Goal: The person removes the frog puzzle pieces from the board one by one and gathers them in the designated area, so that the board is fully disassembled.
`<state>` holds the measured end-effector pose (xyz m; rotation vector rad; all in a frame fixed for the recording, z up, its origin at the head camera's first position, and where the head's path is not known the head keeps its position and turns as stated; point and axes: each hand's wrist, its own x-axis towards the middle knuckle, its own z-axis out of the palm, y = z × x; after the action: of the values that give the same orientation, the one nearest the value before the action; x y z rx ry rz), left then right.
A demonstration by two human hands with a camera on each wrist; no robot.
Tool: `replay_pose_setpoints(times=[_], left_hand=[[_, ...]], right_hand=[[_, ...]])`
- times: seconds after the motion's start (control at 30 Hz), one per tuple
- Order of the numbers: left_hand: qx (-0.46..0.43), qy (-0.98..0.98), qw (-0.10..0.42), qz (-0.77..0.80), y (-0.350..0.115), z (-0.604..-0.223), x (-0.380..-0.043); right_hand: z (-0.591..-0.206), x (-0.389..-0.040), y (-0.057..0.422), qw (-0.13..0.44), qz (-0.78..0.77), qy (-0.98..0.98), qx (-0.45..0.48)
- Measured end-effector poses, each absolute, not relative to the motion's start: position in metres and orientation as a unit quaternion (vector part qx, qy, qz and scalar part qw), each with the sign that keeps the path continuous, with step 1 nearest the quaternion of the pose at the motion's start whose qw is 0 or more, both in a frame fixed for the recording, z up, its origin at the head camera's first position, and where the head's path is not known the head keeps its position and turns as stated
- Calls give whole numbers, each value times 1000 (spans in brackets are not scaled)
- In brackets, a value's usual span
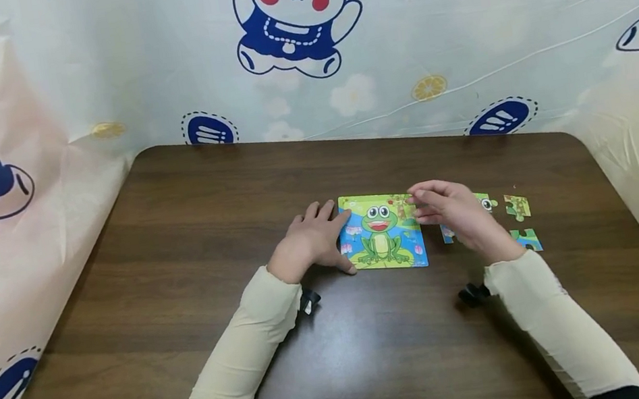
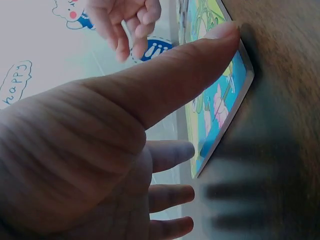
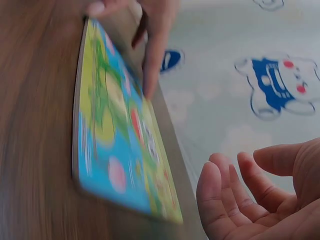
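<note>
A square puzzle board [image 1: 381,232] with a smiling green frog lies flat on the table. My left hand [image 1: 314,238] is at its left side, fingers spread and straight. In the left wrist view the left thumb [image 2: 200,60] reaches over the board's edge and appears to touch it. Just off the board's right edge is my right hand [image 1: 456,211], its fingers loosely bent. Nothing shows between the right fingers [image 3: 209,185] in the right wrist view. Loose jigsaw pieces lie right of the board, some partly hidden by the right hand.
Two loose pieces show near the right: a brown-green piece [image 1: 517,206] and a blue-green piece [image 1: 526,240]. The dark wooden table [image 1: 188,225] is bordered by a printed cloth [image 1: 153,66] at the back and sides.
</note>
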<state>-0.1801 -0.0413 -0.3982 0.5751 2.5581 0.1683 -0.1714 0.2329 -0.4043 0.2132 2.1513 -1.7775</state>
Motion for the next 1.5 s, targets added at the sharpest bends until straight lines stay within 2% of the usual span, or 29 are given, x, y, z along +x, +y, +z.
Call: replay_pose_setpoints(times=[0.5,0.7,1.07,1.5], left_hand=[[206,943,255,58,-45,-396,-184],[201,943,258,63,-46,-398,-183],[205,942,261,57,-45,-398,-185],[201,940,273,48,-43,-398,-185]], right_hand=[[-384,-182,166,190,-646,740,13],[-390,-181,165,193,-640,744,27],[-426,-168,157,228,-570,789,-2],[-429,-160,154,201,-475,856,-41]])
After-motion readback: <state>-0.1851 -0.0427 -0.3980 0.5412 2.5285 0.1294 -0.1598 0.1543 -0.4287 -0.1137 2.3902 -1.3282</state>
